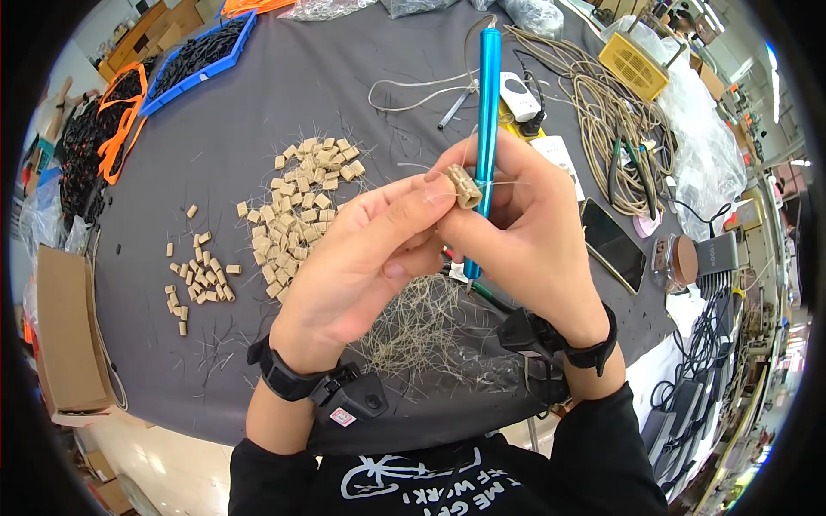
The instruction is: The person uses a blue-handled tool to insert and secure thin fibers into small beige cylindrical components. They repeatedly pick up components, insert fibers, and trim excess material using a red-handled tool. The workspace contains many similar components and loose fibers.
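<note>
Both hands meet above the middle of the table. My left hand (353, 271) pinches a small tan tubular piece (465, 186) between thumb and fingers; thin pale wires or threads stick out around it. My right hand (535, 228) has its fingers closed round a shiny blue pen-shaped tool (489, 95), held nearly upright beside the piece. The right thumb and fingertips also come close to the piece; whether they press on it I cannot tell. The tool has a narrow metal tip at its upper end. Below the hands lies a tangle of thin wire offcuts (417, 331).
A large heap of tan pieces (297, 211) and a smaller group (202, 279) lie to the left. Blue tray (200, 62) with black parts is at far left. Coiled cable (594, 112), a phone (613, 247) and a corked jar (674, 262) are at right; a cardboard box (73, 331) stands left.
</note>
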A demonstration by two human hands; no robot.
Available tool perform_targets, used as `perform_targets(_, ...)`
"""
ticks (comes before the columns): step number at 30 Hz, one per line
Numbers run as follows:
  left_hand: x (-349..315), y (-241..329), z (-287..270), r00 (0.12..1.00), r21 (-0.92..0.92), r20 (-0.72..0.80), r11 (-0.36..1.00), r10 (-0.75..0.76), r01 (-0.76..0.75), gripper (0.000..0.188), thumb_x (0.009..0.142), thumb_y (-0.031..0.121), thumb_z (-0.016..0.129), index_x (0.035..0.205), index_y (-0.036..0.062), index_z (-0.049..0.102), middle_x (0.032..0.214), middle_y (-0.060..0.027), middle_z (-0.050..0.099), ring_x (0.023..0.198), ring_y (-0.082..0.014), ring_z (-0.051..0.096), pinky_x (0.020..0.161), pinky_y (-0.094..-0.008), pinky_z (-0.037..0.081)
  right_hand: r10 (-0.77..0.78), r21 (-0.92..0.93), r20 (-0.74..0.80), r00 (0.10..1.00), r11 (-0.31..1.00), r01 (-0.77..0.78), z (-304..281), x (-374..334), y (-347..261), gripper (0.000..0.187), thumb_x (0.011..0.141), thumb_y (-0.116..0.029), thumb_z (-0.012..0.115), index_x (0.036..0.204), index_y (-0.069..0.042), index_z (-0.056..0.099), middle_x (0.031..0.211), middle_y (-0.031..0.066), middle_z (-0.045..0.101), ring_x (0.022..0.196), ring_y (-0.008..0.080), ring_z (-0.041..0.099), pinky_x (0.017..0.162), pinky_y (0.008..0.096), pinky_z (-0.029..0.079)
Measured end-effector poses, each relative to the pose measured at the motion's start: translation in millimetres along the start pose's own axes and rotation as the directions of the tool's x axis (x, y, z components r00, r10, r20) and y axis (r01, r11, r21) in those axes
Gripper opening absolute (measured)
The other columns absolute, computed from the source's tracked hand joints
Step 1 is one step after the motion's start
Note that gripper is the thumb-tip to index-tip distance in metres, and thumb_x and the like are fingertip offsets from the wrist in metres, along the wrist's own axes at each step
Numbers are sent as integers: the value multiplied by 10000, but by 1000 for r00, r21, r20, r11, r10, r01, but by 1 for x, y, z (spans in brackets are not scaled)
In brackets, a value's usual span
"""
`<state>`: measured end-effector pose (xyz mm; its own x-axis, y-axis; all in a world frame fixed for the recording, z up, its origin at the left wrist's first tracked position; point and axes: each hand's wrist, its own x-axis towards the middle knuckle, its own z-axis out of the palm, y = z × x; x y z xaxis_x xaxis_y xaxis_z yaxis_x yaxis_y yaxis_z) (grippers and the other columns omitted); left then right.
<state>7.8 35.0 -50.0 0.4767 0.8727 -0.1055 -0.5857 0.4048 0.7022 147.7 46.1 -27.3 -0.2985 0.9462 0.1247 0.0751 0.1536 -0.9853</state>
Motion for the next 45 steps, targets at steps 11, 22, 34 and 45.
perform_targets(11, -12, 4, 6, 997, -75, -71, 997, 27, -32, 204, 795, 235, 491, 749, 40, 530, 637, 42, 445, 518, -13, 314, 493, -162, 276, -126, -87, 100, 987, 987, 135, 1, -8, -6, 278, 687, 23, 563, 961, 19, 513, 779, 30, 582, 664, 38, 545, 563, 158, 428)
perform_targets(22, -24, 14, 18, 991, 20, 130, 999, 38, -41, 430, 791, 358, 494, 974, -30, 472, 694, 31, 435, 509, -19, 289, 499, -158, 259, -99, 51, 171, 980, 995, 92, -11, -22, -31, 405, 636, 28, 649, 992, 69, 462, 785, 60, 566, 512, 12, 486, 423, 129, 330)
perform_targets(34, -22, 4, 17, 969, -160, 239, 987, 62, -24, 396, 842, 415, 418, 971, 44, 472, 536, 83, 262, 450, -32, 224, 535, -198, 244, -369, 362, -449, 814, 757, 543, -16, -22, -29, 247, 867, -252, 359, 964, -26, 379, 517, 35, 422, 300, 79, 260, 259, 198, 230)
perform_targets(45, -26, 3, 27, 966, -49, 257, 999, -8, 22, 413, 843, 514, 309, 919, 157, 502, 491, 108, 201, 413, -14, 196, 540, -193, 242, -652, 84, -386, 652, 680, 729, -11, -28, -21, 306, 870, -410, 321, 902, -107, 341, 719, 86, 467, 441, 132, 472, 471, 343, 545)
